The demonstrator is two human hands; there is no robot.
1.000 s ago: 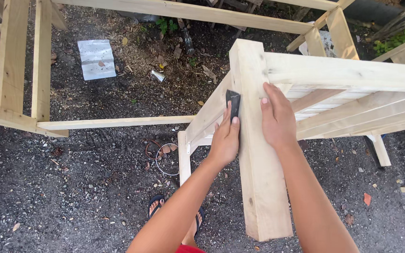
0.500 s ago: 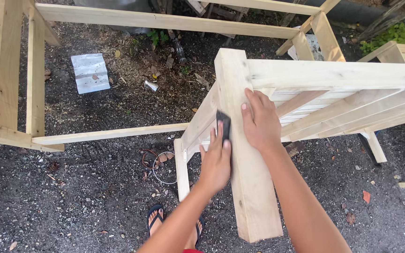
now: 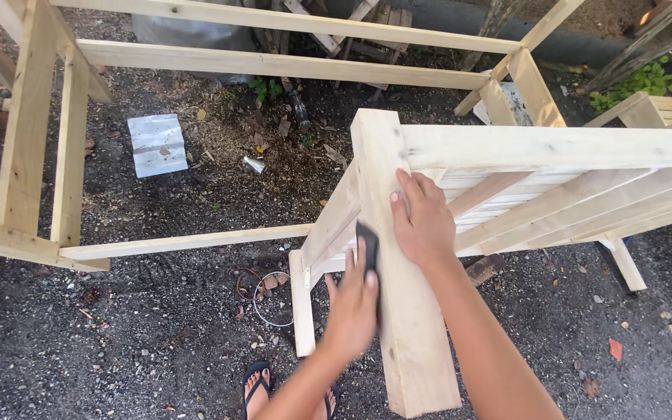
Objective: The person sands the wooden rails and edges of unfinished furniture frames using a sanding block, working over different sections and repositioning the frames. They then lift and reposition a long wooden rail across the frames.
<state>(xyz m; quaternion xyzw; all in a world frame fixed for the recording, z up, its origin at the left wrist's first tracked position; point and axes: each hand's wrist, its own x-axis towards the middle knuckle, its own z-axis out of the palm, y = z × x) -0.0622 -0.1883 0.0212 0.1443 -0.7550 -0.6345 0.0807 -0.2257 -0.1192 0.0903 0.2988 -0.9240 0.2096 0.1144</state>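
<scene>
Head view showed the left hand [image 3: 351, 307] pressing a small dark sanding pad [image 3: 368, 247] flat against the left face of a pale wooden post [image 3: 398, 257], fingers extended over the pad rather than curled round it. The right hand [image 3: 423, 222] lay open on the post's upper face, palm down, steadying it and grasping nothing. The post belonged to a slatted wooden frame [image 3: 554, 167] standing on dark gravel ground [image 3: 118, 342] (a larger open timber frame [image 3: 40, 155] stood to the left). How much sanding was done could not be told: the wood looked evenly pale, and the pad sat about mid-length, so the lower stretch was probably yet to be worked.
</scene>
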